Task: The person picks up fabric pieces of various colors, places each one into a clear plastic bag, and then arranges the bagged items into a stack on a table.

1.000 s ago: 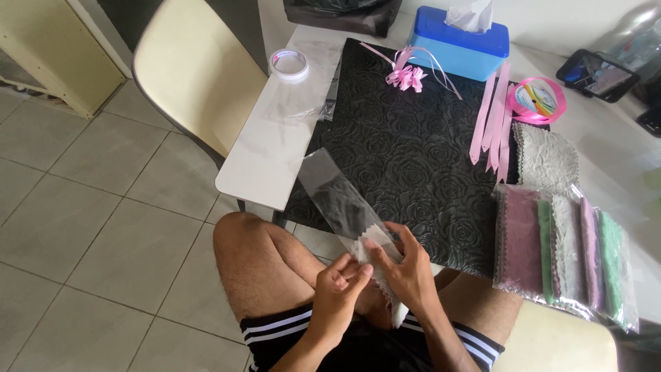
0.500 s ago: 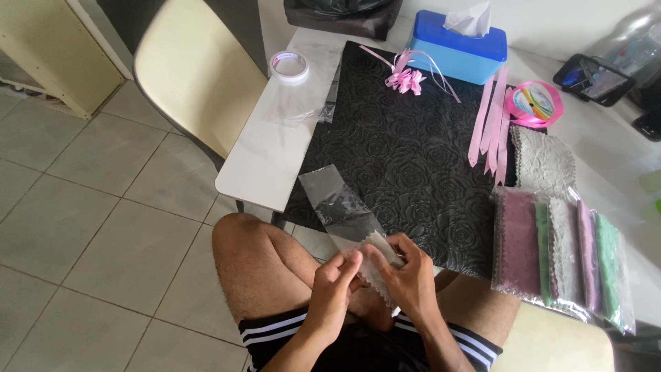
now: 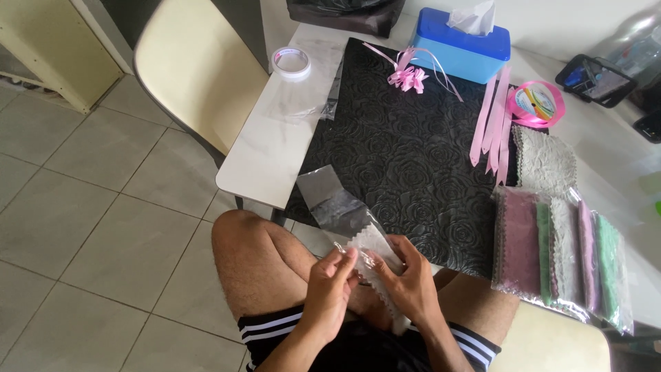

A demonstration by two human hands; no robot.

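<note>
Clear plastic is what your fingers have: both hands meet over your lap, just short of the tabletop (image 3: 268, 155) edge, pinching the near end of a clear plastic sleeve (image 3: 344, 210). Your left hand (image 3: 329, 293) grips it from the left, fingertips pressed together on the film at the mouth. Your right hand (image 3: 412, 279) closes over the other side, fingers curled on a pale, zigzag-edged cloth (image 3: 375, 244) that sits at the sleeve's opening; how far inside it lies cannot be told.

From your fingers the sleeve runs up and to the left, its long axis slanting away from you, its far end resting on the edge of the black embossed mat (image 3: 406, 158). So the sleeve lies ahead of your hands and the cloth right between them, a little nearer your right.

Further out, to the right, a stack of bagged cloths (image 3: 564, 255) sits at the mat's corner. Beyond are pink ribbon strips (image 3: 492, 127), a pink ribbon spool (image 3: 536, 103), a pink bow (image 3: 406, 76), a blue tissue box (image 3: 458, 52) and a roll of tape (image 3: 290, 62).
</note>
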